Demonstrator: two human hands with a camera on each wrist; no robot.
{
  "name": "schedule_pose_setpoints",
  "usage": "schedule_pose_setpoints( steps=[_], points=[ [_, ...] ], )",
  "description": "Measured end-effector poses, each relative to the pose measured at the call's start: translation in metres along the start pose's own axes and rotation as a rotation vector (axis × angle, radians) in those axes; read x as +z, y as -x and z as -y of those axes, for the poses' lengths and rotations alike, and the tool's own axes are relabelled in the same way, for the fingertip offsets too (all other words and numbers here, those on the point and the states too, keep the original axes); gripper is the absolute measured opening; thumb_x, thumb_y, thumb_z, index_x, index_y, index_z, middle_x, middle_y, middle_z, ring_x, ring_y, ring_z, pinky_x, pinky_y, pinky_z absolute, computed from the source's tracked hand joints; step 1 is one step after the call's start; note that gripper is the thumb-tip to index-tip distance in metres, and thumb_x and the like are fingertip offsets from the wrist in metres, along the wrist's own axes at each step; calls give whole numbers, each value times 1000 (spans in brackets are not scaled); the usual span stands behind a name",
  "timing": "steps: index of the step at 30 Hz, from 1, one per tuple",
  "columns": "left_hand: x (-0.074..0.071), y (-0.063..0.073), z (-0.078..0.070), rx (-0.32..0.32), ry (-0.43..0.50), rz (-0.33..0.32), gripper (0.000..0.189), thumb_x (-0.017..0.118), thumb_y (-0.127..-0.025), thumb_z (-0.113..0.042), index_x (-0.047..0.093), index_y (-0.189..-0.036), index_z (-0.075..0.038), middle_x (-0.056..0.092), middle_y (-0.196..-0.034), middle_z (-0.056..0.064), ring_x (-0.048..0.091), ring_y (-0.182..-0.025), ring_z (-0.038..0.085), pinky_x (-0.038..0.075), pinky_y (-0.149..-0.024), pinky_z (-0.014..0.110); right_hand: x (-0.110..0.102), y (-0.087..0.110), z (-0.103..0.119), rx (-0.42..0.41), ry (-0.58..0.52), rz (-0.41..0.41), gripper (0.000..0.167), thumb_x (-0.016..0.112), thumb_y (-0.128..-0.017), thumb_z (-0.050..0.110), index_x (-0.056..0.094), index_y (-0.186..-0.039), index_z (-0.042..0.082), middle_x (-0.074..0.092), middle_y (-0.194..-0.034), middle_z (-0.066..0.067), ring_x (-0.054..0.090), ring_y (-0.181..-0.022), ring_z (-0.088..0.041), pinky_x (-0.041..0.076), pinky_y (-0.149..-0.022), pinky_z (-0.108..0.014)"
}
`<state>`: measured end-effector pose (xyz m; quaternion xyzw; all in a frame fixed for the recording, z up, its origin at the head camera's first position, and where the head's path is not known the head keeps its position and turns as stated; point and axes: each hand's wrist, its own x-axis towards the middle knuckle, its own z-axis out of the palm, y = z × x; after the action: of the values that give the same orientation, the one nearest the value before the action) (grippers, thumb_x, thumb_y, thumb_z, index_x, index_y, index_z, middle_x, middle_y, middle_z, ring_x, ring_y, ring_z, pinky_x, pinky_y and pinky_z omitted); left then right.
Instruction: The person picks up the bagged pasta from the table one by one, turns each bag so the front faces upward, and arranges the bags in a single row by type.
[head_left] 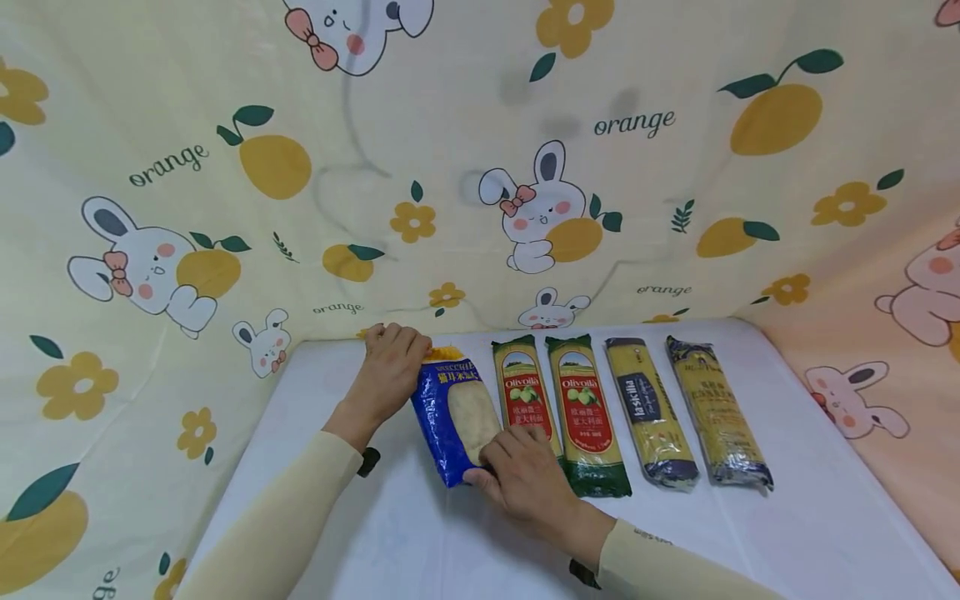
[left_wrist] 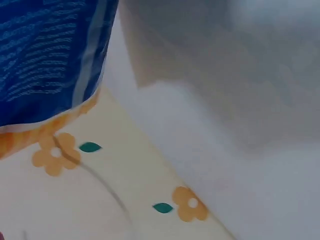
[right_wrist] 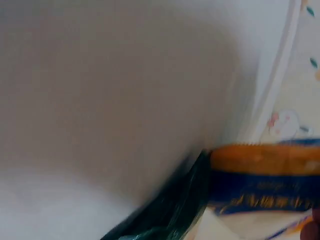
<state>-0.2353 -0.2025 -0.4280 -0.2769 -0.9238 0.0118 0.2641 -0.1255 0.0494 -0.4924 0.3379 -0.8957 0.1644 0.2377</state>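
Observation:
Both hands hold a blue food bag (head_left: 438, 421) with yellow-orange ends and a window showing pale contents. My left hand (head_left: 386, 371) grips its far end at the upper left corner. At the near right corner, my right hand (head_left: 528, 479) pinches the bag, thumb along the near edge. The bag lies slanted at the left end of a row of packs, overlapping the first green pasta pack (head_left: 517, 379) in the head view. In the left wrist view, printed blue film of the bag (left_wrist: 45, 60) shows; its orange end (right_wrist: 265, 160) appears in the right wrist view.
Right of the bag lie a second green Olivoilà pasta pack (head_left: 587, 417), a yellow La Sicilia pack (head_left: 663, 433) and a gold pack (head_left: 720, 417), side by side on the white table (head_left: 420, 550). A patterned cloth (head_left: 465, 125) hangs behind and along the sides.

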Motion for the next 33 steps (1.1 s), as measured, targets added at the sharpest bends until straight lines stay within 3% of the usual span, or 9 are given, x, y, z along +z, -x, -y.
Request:
schedule_pose_setpoints(
  steps=[3, 5, 8, 11, 14, 18, 22, 28, 33],
  points=[
    [4, 6, 6, 6, 10, -22, 8, 60, -106, -7, 61, -114, -7, 63, -108, 9, 53, -101, 30, 35, -96, 53, 2, -2, -14, 84, -11, -17, 37, 53, -109, 47, 63, -89, 18, 62, -85, 4, 59, -90, -19, 44, -87, -42],
    [6, 9, 9, 11, 16, -49, 7, 60, -106, -7, 60, -113, -7, 63, -107, 9, 53, -101, 30, 35, -95, 53, 5, -5, -20, 160, 12, 19, 33, 61, -106, 44, 66, -92, 14, 67, -91, -2, 61, -95, -24, 46, -87, -46],
    [8, 12, 10, 23, 26, -86, 6, 59, -107, -9, 59, -113, -8, 62, -107, 8, 54, -103, 29, 35, -96, 51, 11, -12, -23, 282, 53, 148, 44, 62, -103, 52, 70, -100, 9, 71, -102, -9, 60, -101, -30, 48, -88, -51],
    [10, 13, 9, 39, 48, -119, 8, 55, -110, -15, 59, -113, -8, 62, -105, 8, 55, -103, 28, 36, -95, 49, 18, -19, -20, 326, 57, 281, 58, 60, -100, 62, 71, -104, 5, 71, -106, -12, 59, -105, -32, 48, -90, -52],
    [10, 12, 5, 43, 83, -139, 16, 51, -113, -20, 61, -111, -8, 62, -103, 7, 55, -101, 29, 36, -94, 48, 23, -25, -14, 303, 65, 333, 63, 59, -99, 64, 72, -104, 3, 68, -97, -10, 57, -99, -29, 47, -88, -48],
    [12, 13, 2, 17, 103, -141, 16, 52, -111, -20, 62, -108, -8, 62, -100, 7, 55, -99, 29, 35, -91, 48, 25, -28, -9, 240, 137, 315, 59, 60, -100, 62, 71, -98, 4, 64, -87, -5, 52, -88, -24, 44, -81, -43],
    [14, 14, 1, -22, 106, -122, 11, 57, -109, -17, 63, -107, -8, 62, -97, 6, 54, -99, 29, 35, -89, 48, 28, -27, -8, 185, 177, 261, 52, 60, -103, 56, 69, -96, 5, 69, -93, -6, 53, -89, -24, 46, -84, -44],
    [17, 15, -3, -37, 138, -88, 12, 57, -109, -17, 65, -109, -8, 64, -100, 6, 53, -101, 29, 32, -88, 48, 37, -23, -12, 80, 127, 154, 30, 64, -106, 36, 61, -90, 12, 61, -84, -1, 51, -86, -23, 44, -80, -39],
    [16, 14, -4, -49, 135, -92, 15, 56, -110, -19, 66, -108, -8, 66, -100, 7, 55, -100, 30, 34, -88, 49, 37, -24, -14, 21, 137, 141, 25, 64, -107, 28, 56, -87, 14, 55, -82, 1, 46, -84, -22, 39, -79, -37]
  ],
)
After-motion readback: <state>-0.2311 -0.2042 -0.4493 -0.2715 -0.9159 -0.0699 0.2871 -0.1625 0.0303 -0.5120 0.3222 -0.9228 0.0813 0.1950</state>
